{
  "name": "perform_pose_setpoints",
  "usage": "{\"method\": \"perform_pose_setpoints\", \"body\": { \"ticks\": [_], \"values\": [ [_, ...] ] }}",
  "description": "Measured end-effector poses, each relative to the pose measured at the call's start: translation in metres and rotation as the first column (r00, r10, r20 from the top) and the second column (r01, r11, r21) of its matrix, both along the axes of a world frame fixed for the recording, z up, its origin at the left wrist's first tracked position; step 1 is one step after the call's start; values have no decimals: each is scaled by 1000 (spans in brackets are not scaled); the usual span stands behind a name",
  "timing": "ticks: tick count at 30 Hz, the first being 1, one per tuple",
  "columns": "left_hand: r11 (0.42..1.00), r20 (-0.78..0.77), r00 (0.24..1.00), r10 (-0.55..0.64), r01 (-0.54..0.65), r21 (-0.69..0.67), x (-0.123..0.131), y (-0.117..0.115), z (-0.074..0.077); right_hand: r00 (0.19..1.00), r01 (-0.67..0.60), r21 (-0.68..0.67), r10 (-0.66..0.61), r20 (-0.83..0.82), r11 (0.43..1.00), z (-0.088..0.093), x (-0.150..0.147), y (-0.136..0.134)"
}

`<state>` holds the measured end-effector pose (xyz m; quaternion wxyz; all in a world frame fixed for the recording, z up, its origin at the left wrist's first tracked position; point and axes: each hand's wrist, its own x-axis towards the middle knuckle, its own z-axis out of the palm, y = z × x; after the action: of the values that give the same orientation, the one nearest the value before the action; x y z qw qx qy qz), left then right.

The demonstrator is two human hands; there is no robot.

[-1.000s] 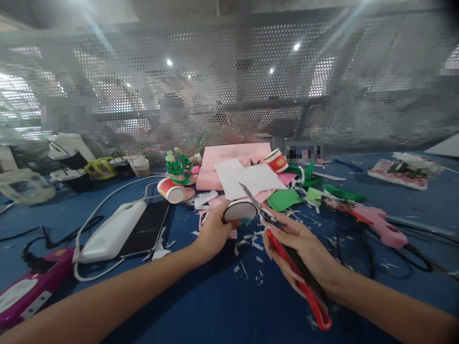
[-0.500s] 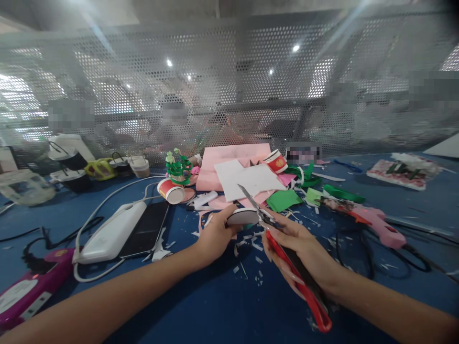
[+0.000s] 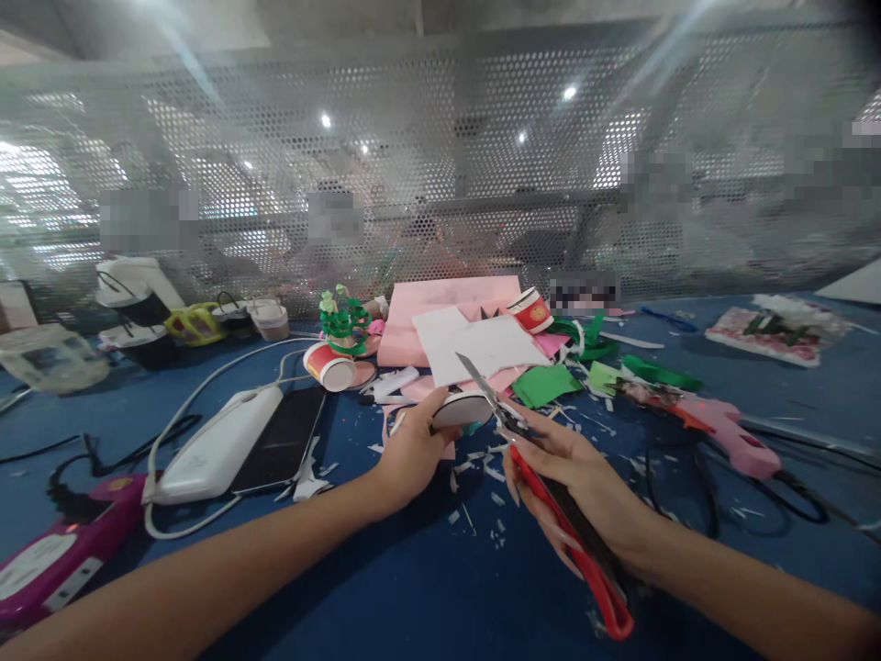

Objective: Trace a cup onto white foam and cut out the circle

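Note:
In the middle of the head view, my left hand [image 3: 413, 454] pinches a round white paper disc [image 3: 462, 410] with a dark rim. My right hand [image 3: 574, 477] is wrapped around scissors [image 3: 574, 532] with long red and black handles. The metal blades point up and left, just beside the disc's right edge. Whether they touch it I cannot tell. Small white paper clippings [image 3: 496, 500] lie on the table below both hands. Beyond the hands, a white sheet [image 3: 474, 344] rests on pink paper [image 3: 454, 292].
A pink glue gun [image 3: 730, 431] with a black cord lies at right. Green paper [image 3: 546, 386] and two red-and-white paper cups [image 3: 328, 366] sit farther back. At left are a white power bank [image 3: 213, 450], a black phone [image 3: 281, 436] and a purple power strip [image 3: 83, 542].
The disc has tipped and shifted slightly left, its right edge drawing back from the blades. The left fingers have moved up a little along it. The right hand has barely moved.

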<state>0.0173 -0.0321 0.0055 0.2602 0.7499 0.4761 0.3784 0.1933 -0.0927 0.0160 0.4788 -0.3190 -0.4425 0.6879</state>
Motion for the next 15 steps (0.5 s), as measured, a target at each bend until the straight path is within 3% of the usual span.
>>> {"method": "perform_pose_setpoints", "body": {
  "ticks": [5,15],
  "values": [
    [1000,-4,1000,-31,31,7,1,0,1,1000,-6,-2,6,-12,1000,-1,0,0],
    [999,-160,987,-23,26,20,2,-6,4,1000,-3,43,2,11,999,-1,1,-1]
  ]
}}
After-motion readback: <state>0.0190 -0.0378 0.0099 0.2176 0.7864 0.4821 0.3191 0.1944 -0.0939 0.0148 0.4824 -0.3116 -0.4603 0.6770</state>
